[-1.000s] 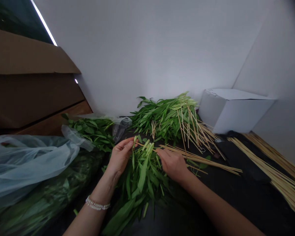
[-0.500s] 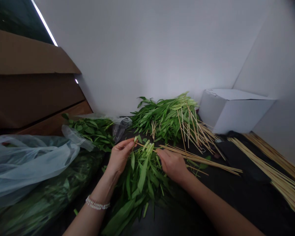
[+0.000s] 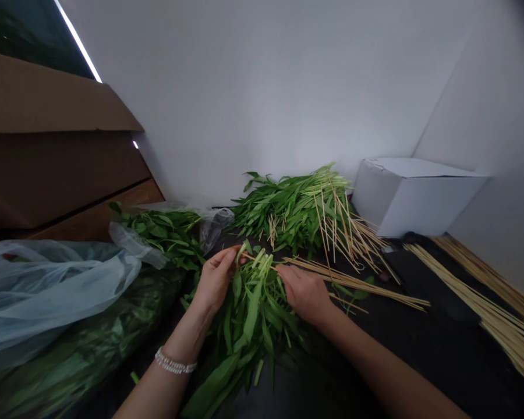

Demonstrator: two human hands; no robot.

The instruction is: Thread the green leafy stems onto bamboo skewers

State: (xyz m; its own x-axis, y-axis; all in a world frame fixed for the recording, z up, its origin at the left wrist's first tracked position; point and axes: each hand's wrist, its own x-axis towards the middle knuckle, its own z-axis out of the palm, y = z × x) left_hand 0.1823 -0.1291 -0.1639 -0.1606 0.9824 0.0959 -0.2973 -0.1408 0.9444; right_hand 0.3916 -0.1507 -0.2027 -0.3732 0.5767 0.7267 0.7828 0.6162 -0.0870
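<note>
My left hand [image 3: 216, 278] pinches a pale green stem at the top of a bunch of leafy greens [image 3: 251, 314] lying on the dark table. My right hand [image 3: 304, 293] is closed on a handful of bamboo skewers [image 3: 353, 284] whose points reach left across the stems toward my left fingers. The leaves of the bunch trail down toward me between my two forearms. A beaded bracelet sits on my left wrist.
A heap of skewered greens [image 3: 301, 206] lies by the wall. More greens lie in a clear plastic bag [image 3: 56, 285] at left, under a cardboard box [image 3: 48, 139]. A white box [image 3: 414, 195] stands at right, with loose skewers [image 3: 484, 302] beside it.
My left hand has shifted slightly right and closed more tightly on the stem tops. My right hand and the skewers have barely moved.
</note>
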